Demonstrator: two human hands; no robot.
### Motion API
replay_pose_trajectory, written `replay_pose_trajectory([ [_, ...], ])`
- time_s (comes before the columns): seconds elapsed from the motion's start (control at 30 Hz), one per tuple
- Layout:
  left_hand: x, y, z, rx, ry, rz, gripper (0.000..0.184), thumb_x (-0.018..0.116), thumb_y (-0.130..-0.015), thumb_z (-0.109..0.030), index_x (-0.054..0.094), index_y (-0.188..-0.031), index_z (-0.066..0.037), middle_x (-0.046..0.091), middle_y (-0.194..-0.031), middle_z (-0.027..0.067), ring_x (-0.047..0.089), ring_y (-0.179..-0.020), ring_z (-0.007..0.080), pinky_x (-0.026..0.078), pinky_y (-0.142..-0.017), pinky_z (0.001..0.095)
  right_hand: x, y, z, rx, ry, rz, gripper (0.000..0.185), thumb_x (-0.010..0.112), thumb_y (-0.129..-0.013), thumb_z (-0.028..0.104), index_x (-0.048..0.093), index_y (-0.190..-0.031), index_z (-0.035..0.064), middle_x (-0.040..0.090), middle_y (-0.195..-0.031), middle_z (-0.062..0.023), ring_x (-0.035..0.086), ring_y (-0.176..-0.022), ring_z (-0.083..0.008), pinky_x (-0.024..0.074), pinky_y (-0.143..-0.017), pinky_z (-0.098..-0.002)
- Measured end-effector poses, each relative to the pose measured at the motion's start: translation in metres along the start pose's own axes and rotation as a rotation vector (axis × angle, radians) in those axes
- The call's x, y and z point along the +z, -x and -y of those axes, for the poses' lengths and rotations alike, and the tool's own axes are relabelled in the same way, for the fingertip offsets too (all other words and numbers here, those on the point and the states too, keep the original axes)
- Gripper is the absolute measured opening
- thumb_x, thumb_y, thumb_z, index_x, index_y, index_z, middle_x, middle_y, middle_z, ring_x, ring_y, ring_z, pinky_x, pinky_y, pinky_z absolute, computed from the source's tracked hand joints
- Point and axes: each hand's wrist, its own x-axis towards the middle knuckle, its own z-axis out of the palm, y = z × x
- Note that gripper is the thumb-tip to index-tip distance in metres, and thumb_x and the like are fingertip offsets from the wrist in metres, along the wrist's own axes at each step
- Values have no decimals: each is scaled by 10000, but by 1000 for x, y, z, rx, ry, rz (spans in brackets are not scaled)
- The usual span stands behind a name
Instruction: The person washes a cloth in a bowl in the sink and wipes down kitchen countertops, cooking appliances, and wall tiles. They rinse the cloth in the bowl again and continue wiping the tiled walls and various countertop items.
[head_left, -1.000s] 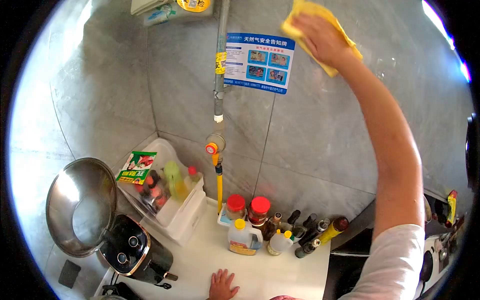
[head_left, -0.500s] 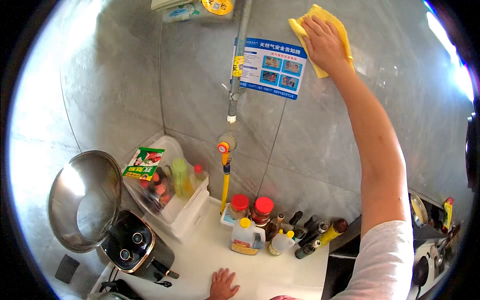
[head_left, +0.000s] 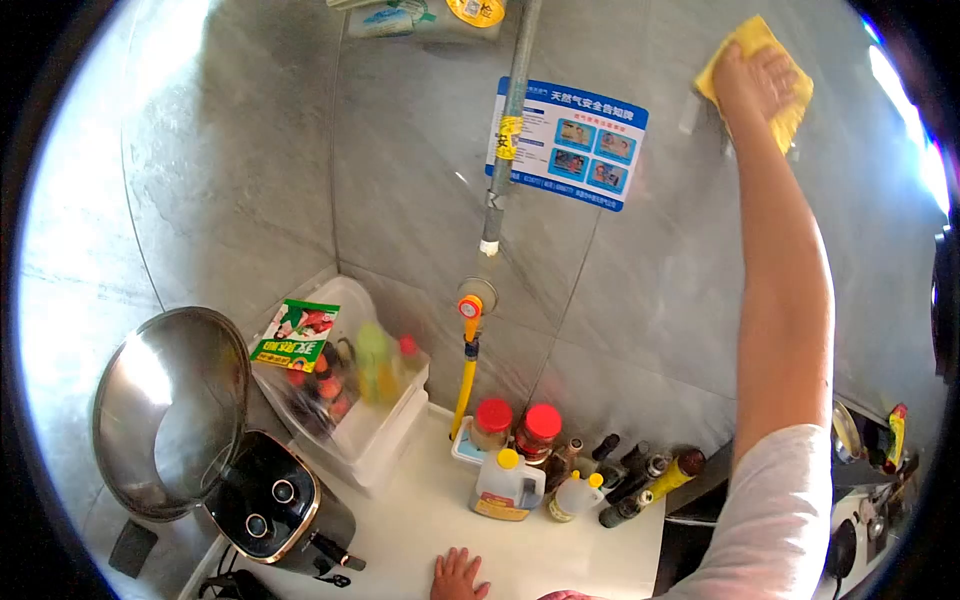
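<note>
My right hand (head_left: 757, 82) presses a yellow cloth (head_left: 790, 115) against the grey tiled wall (head_left: 660, 280), high at the upper right, with its fingers spread over the cloth. My left hand (head_left: 459, 577) lies flat on the white countertop (head_left: 400, 530) at the bottom centre, fingers apart and nothing in them. To the left of my right hand, a blue and white notice (head_left: 570, 140) is fixed to the wall behind a grey pipe (head_left: 515, 100).
Red-lidded jars (head_left: 540, 425), a yellow-capped jug (head_left: 508, 487) and several bottles (head_left: 640, 475) stand along the counter's back. A white bin (head_left: 385, 435), a black appliance (head_left: 280, 505) and a metal bowl (head_left: 130, 400) are at left. A yellow hose (head_left: 464, 395) hangs below the pipe.
My right hand and the cloth have moved right along the wall, away from the notice. My left hand stays flat on the counter. The view has shifted a little.
</note>
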Motion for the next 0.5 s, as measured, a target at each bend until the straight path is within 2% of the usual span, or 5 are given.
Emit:
replay_pose_trajectory([
  [0.17,26,-12,10,-56,150,1,680,510,-879,-382,303,-1422,-27,227,-1493,219,149,-1398,397,102,-1123,551,-29,-4,102,-414,-95,-46,424,525,-799,171,541,-1185,-5,537,-1190,-198,472,-1142,-365,362,-1002,-478],
  [0.23,46,-9,14,127,37,-793,632,438,-916,-385,302,-1423,-33,220,-1496,216,139,-1402,393,87,-1129,544,-18,5,129,-335,-167,-300,421,518,-803,178,543,-1190,12,542,-1165,-187,477,-1122,-353,360,-993,-479],
  [0.3,-46,7,-1,-80,310,79,613,398,-930,-383,299,-1423,-31,210,-1502,213,128,-1407,386,75,-1132,542,-30,15,151,-265,-245,-550,419,511,-808,185,546,-1195,29,548,-1141,-176,481,-1102,-342,358,-985,-480],
  [0.4,-23,7,-5,-76,231,-7,617,418,-921,-379,311,-1417,-29,214,-1504,205,133,-1408,379,87,-1133,539,-71,36,169,-414,-547,65,453,492,-847,225,514,-1243,6,530,-1214,-179,467,-1142,-352,350,-997,-466],
  [0.5,-20,4,0,-117,323,-77,641,455,-900,-402,331,-1410,-34,222,-1503,199,138,-1409,375,99,-1134,535,-34,64,215,533,-2611,965,435,514,-849,260,548,-1201,8,532,-1215,-186,479,-1129,-348,399,-961,-383],
])
